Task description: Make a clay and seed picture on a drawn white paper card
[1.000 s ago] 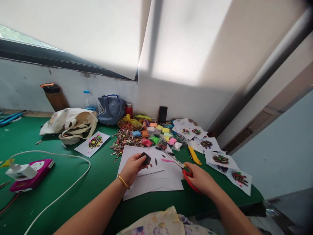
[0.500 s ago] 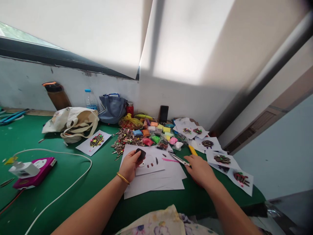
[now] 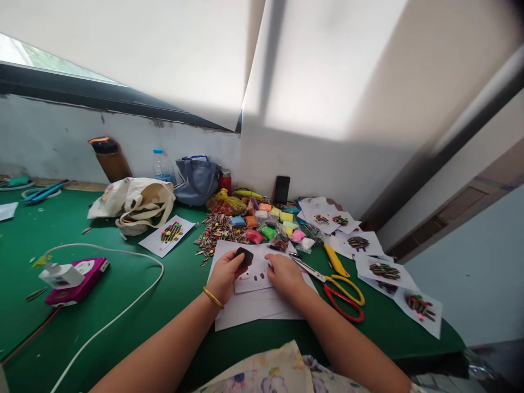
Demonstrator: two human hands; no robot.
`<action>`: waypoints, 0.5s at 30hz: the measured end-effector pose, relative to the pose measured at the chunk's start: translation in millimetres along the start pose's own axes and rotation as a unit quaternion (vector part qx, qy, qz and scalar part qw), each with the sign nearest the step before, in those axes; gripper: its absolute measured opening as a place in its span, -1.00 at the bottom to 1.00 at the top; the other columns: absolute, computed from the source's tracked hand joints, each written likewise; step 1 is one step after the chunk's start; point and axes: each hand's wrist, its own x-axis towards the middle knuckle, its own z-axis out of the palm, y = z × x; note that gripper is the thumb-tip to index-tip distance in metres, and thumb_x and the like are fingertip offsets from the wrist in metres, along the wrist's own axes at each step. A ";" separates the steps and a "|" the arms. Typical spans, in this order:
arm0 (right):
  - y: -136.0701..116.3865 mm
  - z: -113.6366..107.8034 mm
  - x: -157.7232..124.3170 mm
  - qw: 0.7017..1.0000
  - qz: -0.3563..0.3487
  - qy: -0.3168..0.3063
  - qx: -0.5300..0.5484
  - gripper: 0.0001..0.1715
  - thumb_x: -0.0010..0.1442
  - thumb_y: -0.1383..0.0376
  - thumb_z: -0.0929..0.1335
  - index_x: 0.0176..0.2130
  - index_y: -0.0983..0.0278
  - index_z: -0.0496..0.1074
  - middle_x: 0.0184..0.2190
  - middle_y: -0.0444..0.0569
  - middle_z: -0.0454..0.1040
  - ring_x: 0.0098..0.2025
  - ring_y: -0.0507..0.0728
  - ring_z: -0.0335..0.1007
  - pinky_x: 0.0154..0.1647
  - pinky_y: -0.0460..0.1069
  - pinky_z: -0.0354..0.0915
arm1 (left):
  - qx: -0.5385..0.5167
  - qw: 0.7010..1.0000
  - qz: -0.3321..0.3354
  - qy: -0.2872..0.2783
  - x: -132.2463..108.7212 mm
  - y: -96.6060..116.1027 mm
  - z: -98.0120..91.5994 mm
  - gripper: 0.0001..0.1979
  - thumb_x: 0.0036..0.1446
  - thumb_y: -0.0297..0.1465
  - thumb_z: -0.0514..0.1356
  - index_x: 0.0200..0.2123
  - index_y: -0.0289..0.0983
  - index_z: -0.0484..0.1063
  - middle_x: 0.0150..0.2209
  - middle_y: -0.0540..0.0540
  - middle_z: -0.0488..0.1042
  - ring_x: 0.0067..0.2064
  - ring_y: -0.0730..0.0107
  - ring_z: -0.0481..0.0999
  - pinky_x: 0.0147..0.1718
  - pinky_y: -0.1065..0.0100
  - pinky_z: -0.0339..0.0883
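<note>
My left hand (image 3: 226, 275) grips a flat black piece (image 3: 244, 257) between thumb and fingers, over the left part of a small white paper (image 3: 251, 285) with dark brown spots on it. This paper lies on larger white sheets (image 3: 233, 314). At its right side is my right hand (image 3: 282, 273), fingers bent together and low over the paper; what they hold, if anything, is too small to name. Scissors with red and yellow handles (image 3: 344, 297) lie right of my right hand, beside a yellow cutter (image 3: 336, 261).
Striped seeds (image 3: 219, 232) and coloured clay packs (image 3: 254, 236) lie behind the sheets. Decorated cards (image 3: 385, 270) line the right side. At left are another card (image 3: 167, 236), a cloth bag (image 3: 135, 199), and a magenta power strip (image 3: 77, 281) with a white cable.
My right hand has left the scissors and moved left onto the small paper. The scissors now lie on the table. The view has shifted slightly; my left hand still holds the black piece.
</note>
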 end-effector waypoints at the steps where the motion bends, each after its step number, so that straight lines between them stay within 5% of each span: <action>1: 0.8 1.4 -0.3 1.000 0.000 0.000 0.005 -0.54 0.22 0.33 0.23 0.11 0.23 0.35 -0.09 0.04 0.48 -0.05 0.19 0.36 -0.06 0.00 0.15 | 0.000 1.000 0.000 -0.002 -0.1 -0.1 0.1 -0.65 -0.15 -0.31 0.41 -0.27 -0.32 0.49 -0.30 -0.12 0.58 -0.30 0.41 0.55 -0.32 0.44 0.38; 15: 4.5 5.9 -1.5 1.000 0.013 0.012 0.020 -0.75 0.24 0.28 0.27 -0.10 0.19 0.45 -0.16 -0.03 0.45 -0.14 0.10 0.35 -0.22 -0.07 0.10 | 0.027 0.999 0.025 -0.009 6.0 -5.7 -3.3 -0.52 -0.27 -0.29 0.45 -0.23 -0.31 0.47 -0.32 -0.08 0.56 -0.32 0.42 0.52 -0.35 0.44 0.31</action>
